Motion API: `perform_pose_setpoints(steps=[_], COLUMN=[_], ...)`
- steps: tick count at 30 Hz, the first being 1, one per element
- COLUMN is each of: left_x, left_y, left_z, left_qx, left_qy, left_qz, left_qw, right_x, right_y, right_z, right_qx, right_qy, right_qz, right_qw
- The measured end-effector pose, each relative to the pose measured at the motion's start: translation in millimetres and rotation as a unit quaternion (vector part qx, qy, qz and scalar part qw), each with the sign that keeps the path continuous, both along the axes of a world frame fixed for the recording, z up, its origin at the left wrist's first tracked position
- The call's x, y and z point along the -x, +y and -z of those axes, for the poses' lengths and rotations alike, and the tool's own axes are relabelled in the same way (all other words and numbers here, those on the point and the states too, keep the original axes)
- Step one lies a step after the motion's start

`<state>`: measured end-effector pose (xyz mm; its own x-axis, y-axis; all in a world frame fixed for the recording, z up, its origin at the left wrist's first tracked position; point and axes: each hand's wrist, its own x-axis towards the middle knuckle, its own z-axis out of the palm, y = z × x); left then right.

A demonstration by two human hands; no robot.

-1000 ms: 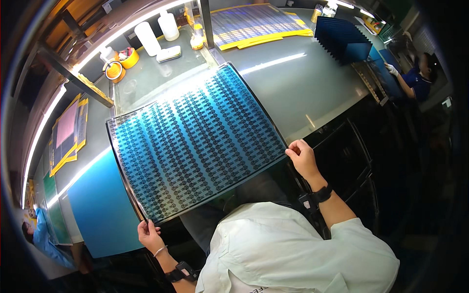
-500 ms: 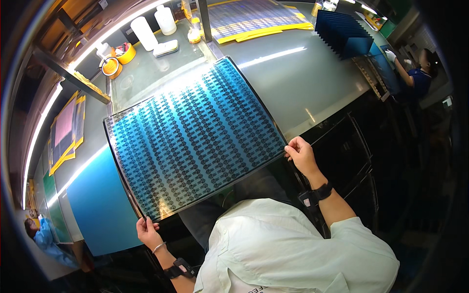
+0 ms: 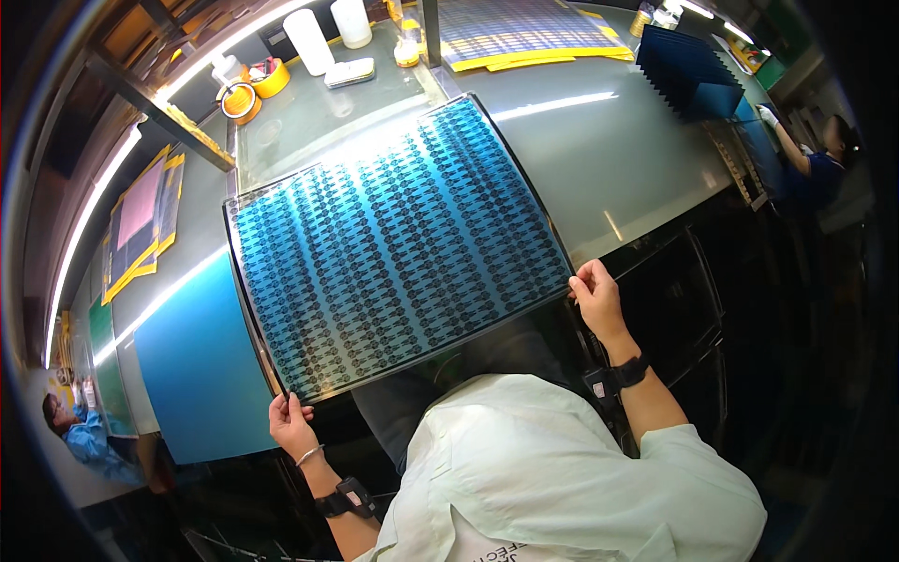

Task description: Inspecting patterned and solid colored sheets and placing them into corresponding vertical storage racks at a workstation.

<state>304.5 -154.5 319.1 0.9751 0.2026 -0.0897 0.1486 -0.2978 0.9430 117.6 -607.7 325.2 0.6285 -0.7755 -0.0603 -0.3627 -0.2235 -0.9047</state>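
A large blue sheet [image 3: 393, 248] printed with rows of repeating dark shapes is in front of me, its dark border showing along the sides. My left hand [image 3: 294, 429] pinches its near left corner between thumb and fingers. At the near right corner, my right hand [image 3: 599, 298] is closed on the edge in a similar pinch. The sheet's near edge sticks out past the bench toward my body, while its far part lies over the bench. Bright glare washes out part of the pattern near the far edge.
A plain blue panel [image 3: 201, 375] lies left of the sheet. Beyond stand orange tape rolls [image 3: 241, 103], white bottles [image 3: 308, 42] and a small pale case [image 3: 350, 73]. Yellow-edged sheets [image 3: 538, 37], a dark pleated rack [image 3: 688, 75] and a metal post [image 3: 431, 33] are farther off. Two people work at the sides.
The whole view has shifted, so the bench and its things appear farther right and higher. Both hands keep their pinch on the sheet's near corners. The person at far left has raised their hands.
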Motion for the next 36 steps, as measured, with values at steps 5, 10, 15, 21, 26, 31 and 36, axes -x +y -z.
perform_pose_setpoints(steps=[5,10,15,21,26,31,36], left_x=[0.8,0.0,-0.2,-1.2,-0.1,0.3,0.4], left_y=[-0.4,-1.4,-1.3,-2.4,-1.9,-2.3,-3.3], left_z=[-0.4,-1.1,-0.3,-0.6,-2.1,-4.5,-4.8], left_qx=[-0.01,-0.02,-0.02,-0.018,-0.016,-0.024,-0.004], left_qy=[-0.014,0.0,-0.009,-0.01,0.002,0.013,0.005], left_qz=[-0.002,-0.002,0.0,-0.001,-0.005,-0.008,-0.006], left_qw=[1.0,1.0,1.0,1.0,1.0,1.0,1.0], right_x=[1.4,1.7,1.1,0.8,0.9,1.4,1.0], right_y=[-1.9,-3.4,-3.8,-4.6,-3.9,-3.9,-2.1], right_z=[-0.4,-0.9,-1.2,-0.3,-0.2,-0.7,0.0], right_qx=[0.004,-0.036,-0.051,-0.025,-0.03,-0.044,-0.026], right_qy=[-0.011,-0.018,-0.019,-0.023,-0.03,-0.029,-0.028], right_qz=[-0.031,-0.036,-0.015,-0.033,-0.035,-0.03,-0.011], right_qw=[0.999,0.999,0.998,0.999,0.998,0.998,0.999])
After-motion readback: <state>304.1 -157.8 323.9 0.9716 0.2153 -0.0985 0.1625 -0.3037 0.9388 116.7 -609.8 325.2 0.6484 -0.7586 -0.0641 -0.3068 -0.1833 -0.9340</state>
